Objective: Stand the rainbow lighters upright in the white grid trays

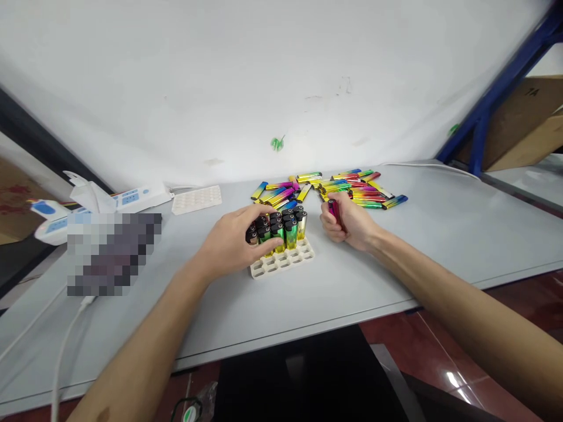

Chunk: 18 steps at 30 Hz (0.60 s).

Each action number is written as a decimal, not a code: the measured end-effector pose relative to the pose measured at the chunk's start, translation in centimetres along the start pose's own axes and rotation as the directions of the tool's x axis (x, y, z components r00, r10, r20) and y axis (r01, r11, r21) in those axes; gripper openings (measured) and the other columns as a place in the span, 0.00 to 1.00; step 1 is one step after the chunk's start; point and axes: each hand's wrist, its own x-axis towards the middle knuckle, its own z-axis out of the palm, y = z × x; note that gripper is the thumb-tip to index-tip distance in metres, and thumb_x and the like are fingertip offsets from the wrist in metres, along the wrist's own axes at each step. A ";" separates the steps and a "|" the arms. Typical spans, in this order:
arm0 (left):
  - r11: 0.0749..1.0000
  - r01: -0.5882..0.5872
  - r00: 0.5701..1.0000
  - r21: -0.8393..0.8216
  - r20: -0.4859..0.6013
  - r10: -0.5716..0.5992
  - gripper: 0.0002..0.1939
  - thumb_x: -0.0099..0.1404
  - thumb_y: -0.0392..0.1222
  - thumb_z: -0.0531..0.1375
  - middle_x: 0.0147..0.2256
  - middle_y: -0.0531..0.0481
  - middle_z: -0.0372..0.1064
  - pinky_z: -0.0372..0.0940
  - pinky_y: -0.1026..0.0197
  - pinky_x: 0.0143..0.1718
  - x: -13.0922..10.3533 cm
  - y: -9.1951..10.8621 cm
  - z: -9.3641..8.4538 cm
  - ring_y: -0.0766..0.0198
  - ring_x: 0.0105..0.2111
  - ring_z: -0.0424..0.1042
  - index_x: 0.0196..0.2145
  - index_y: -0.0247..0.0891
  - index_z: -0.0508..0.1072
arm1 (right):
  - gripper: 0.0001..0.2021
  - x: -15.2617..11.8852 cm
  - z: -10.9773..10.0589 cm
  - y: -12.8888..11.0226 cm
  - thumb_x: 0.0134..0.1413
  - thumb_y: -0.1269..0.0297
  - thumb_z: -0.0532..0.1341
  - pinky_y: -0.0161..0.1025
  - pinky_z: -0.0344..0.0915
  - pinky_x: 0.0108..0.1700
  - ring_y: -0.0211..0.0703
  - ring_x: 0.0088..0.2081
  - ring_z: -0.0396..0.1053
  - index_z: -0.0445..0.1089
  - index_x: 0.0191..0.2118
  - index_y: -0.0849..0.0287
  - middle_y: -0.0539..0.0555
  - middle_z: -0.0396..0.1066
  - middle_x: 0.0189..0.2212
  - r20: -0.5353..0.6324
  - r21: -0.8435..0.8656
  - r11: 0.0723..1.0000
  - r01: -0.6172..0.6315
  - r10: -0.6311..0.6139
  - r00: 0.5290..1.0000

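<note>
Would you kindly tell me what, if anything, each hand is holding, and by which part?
The right hand holds a reddish lighter by its body. The left hand is at the standing lighters; whether it grips any cannot be told.

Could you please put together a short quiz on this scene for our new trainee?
1. What does the right grip hold?
2. True or false: the lighters in the slotted tray beside the left grip all lie on their sides.
3. Choose one. The second tray lies: A) left of the loose lighters, near the wall; B) right of them; C) in the right grip.

Key:
1. A magenta lighter.
2. False; the standing lighters in the slotted tray are upright.
3. A.
</note>
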 end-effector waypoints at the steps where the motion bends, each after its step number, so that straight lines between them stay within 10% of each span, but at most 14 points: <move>1: 1.000 -0.001 1.000 -0.001 0.001 0.001 0.26 0.62 0.56 0.64 0.50 0.47 0.76 0.68 0.53 0.50 0.0 0.0 0.0 0.53 0.47 0.76 0.53 0.41 0.70 | 0.24 0.0 0.1 0.0 0.63 0.50 0.48 0.34 0.36 0.18 0.32 0.15 0.39 0.51 0.19 0.56 0.44 0.45 0.14 -0.003 0.009 1.000 0.002 -0.002 1.000; 18: 1.000 0.010 1.000 -0.002 -0.003 -0.010 0.26 0.61 0.57 0.64 0.51 0.47 0.76 0.68 0.53 0.52 0.0 0.1 -0.1 0.52 0.47 0.76 0.52 0.42 0.70 | 0.24 -0.2 0.4 -0.5 0.62 0.45 0.50 0.34 0.35 0.19 0.32 0.17 0.38 0.51 0.21 0.55 0.44 0.45 0.15 -0.109 0.076 0.996 0.049 -0.040 0.993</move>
